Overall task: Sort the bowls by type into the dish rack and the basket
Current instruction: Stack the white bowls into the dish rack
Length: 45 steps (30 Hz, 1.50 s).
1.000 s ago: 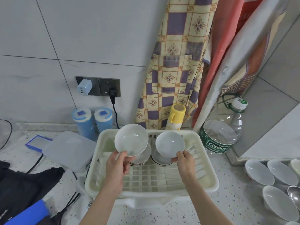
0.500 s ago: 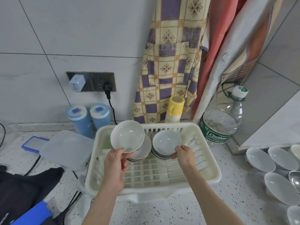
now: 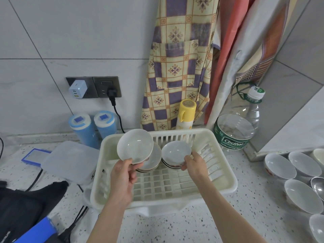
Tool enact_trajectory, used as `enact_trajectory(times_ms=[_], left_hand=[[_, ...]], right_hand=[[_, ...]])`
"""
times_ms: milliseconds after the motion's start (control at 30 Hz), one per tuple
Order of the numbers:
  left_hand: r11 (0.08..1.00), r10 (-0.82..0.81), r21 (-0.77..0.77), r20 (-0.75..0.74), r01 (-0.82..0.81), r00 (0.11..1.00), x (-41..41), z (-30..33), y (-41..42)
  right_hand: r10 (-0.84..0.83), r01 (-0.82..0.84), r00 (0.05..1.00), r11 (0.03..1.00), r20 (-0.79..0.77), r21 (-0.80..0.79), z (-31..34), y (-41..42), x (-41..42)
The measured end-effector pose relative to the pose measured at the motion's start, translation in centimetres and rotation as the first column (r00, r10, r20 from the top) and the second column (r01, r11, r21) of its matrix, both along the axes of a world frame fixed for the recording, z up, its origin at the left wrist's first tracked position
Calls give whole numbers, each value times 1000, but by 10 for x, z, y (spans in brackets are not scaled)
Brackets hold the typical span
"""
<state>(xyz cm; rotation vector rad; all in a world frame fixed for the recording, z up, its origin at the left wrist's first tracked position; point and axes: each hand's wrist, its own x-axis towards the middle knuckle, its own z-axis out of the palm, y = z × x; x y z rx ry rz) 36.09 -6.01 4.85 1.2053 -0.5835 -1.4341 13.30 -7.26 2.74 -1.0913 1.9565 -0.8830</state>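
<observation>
Over the cream dish rack [image 3: 226,174] on the speckled counter [image 3: 201,225], both hands are busy with white bowls. The left hand [image 3: 122,179] pinches the near rim of a tilted bowl [image 3: 135,145], thumb [image 3: 125,163] on the inside of the rim and the other fingers curled underneath, so the fingers are clamped on it; the bowl is lifted, its opening tipped toward the camera, above a stack of bowls [image 3: 152,162] standing in the back left part of the rack. The right hand [image 3: 196,165] grips the right edge of a smaller bowl [image 3: 176,152], thumb on the rim and fingers wrapped below, closed on it. That bowl sits on top of a second stack [image 3: 172,165] in the rack's back middle, just beside the first stack; whether it rests fully on the bowl beneath cannot be told. The front half of the rack's grid is bare. Well off to the right, more white bowls [image 3: 280,165] lie on the counter near the edge of view, with a metal ladle or spoon bowl [image 3: 318,186] among them. A large clear water bottle [image 3: 235,132] stands just behind the rack's right corner.
</observation>
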Motion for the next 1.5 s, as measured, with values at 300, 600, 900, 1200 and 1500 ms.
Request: enact_trajectory(times_ms=[300, 600, 900, 1200, 1500], left_hand=[[1000, -8, 7, 17, 8, 1000, 0, 0, 0], [1000, -25, 11, 43, 25, 999, 0, -1, 0], [999, -37, 17, 69, 36, 997, 0, -1, -1], [997, -72, 23, 89, 70, 993, 0, -4, 0], [993, -116, 25, 111, 114, 987, 1, -8, -2]], right_hand=[[29, -28, 999, 998, -26, 52, 4, 0, 0], [51, -49, 998, 998, -41, 48, 6, 2, 0], [53, -54, 998, 996, 23, 65, 7, 2, 0], [51, -54, 997, 997, 50, 47, 3, 0, -2], [25, -31, 995, 998, 97, 58, -4, -3, -5]])
